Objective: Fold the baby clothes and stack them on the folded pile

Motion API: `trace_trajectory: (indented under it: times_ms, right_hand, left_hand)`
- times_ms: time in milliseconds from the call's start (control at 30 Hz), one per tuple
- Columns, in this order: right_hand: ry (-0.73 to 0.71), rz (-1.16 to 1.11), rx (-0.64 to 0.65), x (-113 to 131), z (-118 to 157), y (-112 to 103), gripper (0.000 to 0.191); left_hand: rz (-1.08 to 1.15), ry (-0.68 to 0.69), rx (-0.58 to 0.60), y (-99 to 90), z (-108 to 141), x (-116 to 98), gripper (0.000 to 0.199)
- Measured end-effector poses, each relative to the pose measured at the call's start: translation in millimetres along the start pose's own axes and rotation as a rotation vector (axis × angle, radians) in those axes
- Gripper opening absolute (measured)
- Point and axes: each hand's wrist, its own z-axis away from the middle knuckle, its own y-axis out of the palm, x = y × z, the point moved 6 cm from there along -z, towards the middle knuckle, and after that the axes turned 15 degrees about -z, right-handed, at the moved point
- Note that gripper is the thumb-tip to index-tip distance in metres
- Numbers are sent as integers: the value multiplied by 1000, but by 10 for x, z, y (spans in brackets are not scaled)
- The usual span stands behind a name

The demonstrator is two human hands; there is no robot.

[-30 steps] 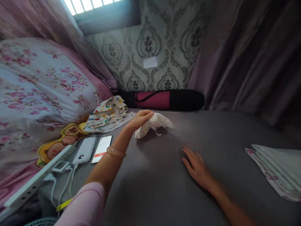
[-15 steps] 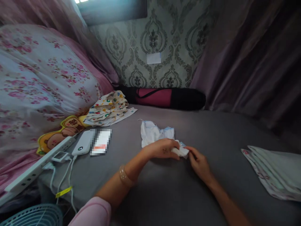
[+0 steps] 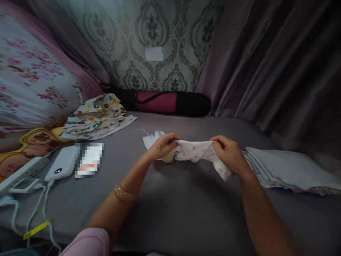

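Observation:
A small white garment (image 3: 194,151) with tiny dark prints and a pale blue edge is stretched between my hands just over the grey bed. My left hand (image 3: 163,146) pinches its upper edge on the left. Opposite it, my right hand (image 3: 229,153) grips the same edge, and a corner of the fabric hangs below those fingers. Behind my left hand, a bunched white part with a thin string (image 3: 145,131) rests on the sheet. Whether that part belongs to the same garment, I cannot tell.
Left of my hands lie a white power bank (image 3: 62,163), a blurred-out phone (image 3: 90,160), a power strip (image 3: 23,172) and cables. Crumpled patterned cloth (image 3: 96,117) is farther back. Folded cloths (image 3: 287,169) lie at right, and a black-and-pink roll bag (image 3: 165,103) lies along the wall.
My hands have moved apart, my right hand to a wider grip, and the fabric is now pulled taut between them. The view has shifted to the right.

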Motion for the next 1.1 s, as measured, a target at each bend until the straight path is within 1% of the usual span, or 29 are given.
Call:
trace_trajectory:
  times_ms: [100, 133, 167, 200, 300, 333, 433, 500, 567, 700, 767, 867, 933, 1033, 1100]
  right_hand:
    - [126, 105, 427, -297, -7, 240, 23]
    - [147, 110, 528, -356, -5, 313, 22]
    - [148, 96, 574, -377, -21, 373, 22]
    - [133, 61, 572, -362, -58, 424, 22]
    - [59, -139, 487, -213, -199, 604, 25]
    - [57, -210, 492, -170, -229, 688, 26]
    - [125, -348, 567, -140, -262, 914, 25]
    - [160, -362, 563, -181, -273, 948, 24]
    - [142, -324, 479, -236, -308, 861, 24]
    - [66, -179, 211, -345, -396, 507, 24]
    - [56, -115, 126, -401, -421, 359, 25]
    - [46, -54, 59, -477, -442, 219, 28]
    - [31, -42, 30, -526, -453, 162, 28]
    - [27, -61, 17, -624, -466, 123, 28]
    - [52, -94, 10, -713, -474, 115, 28]
  left_hand:
    - [-23, -53, 58, 170, -43, 152, 16]
    - [-32, -63, 67, 216, -56, 185, 17]
    - [-38, -68, 65, 249, -68, 204, 17]
    - [-42, -70, 58, 271, -81, 212, 18]
    - [-43, -64, 35, 300, -112, 191, 18]
    - [-43, -64, 29, 303, -118, 182, 18]
    - [-89, -62, 6, 293, -117, 190, 17]
    - [-172, -70, -12, 270, -103, 236, 16]
    - [-273, -90, -25, 230, -87, 309, 17]
    - [-424, -107, -98, 75, -82, 418, 27]
    - [-443, -109, -137, -7, -93, 437, 25]
    - [-415, -140, -174, -103, -108, 466, 16]
    - [-369, -158, -179, -141, -113, 501, 13]
    - [-252, -164, -130, -141, -119, 592, 16]
    - [-153, -170, -101, -130, -120, 668, 20]
